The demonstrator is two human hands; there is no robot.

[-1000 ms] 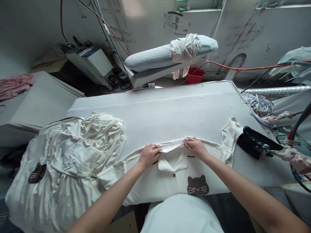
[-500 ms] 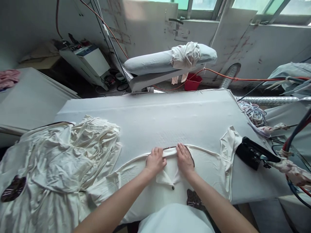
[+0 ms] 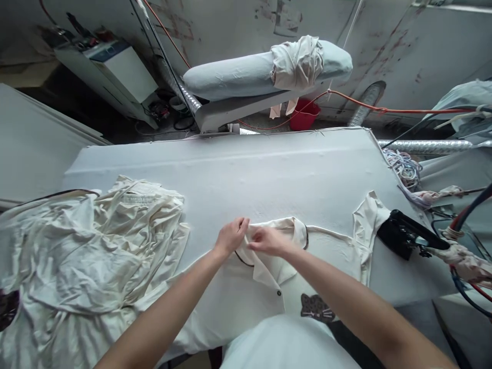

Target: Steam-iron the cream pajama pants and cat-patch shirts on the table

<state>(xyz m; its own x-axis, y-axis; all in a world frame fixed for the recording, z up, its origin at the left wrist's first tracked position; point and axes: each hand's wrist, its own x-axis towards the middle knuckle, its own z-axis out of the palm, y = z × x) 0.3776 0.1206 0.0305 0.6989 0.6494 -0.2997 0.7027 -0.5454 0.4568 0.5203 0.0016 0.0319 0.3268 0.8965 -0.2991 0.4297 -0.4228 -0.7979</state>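
Note:
A cream garment [image 3: 326,266] with a dark-edged collar, one dark button and a dark cat-face patch [image 3: 315,306] lies spread on the pale padded board [image 3: 215,169]. My left hand [image 3: 232,234] pinches the left end of the collar, its fingers closed. Just to its right, my right hand [image 3: 267,241] has its fingers closed on the collar beside it. The collar's right part stands up in a loop. One sleeve reaches right to a black iron [image 3: 400,236].
A heap of crumpled cream garments [image 3: 92,251] covers the board's left side. Behind the board stands a padded arm [image 3: 230,77] with cloth wrapped round it. A red bucket [image 3: 303,115] is on the floor. Cables and hoses hang at the right.
Both hands have left their flat positions on the collar; the right moved left, close to the left. The collar's left end is lifted, and its right part has opened out. The view has tilted down.

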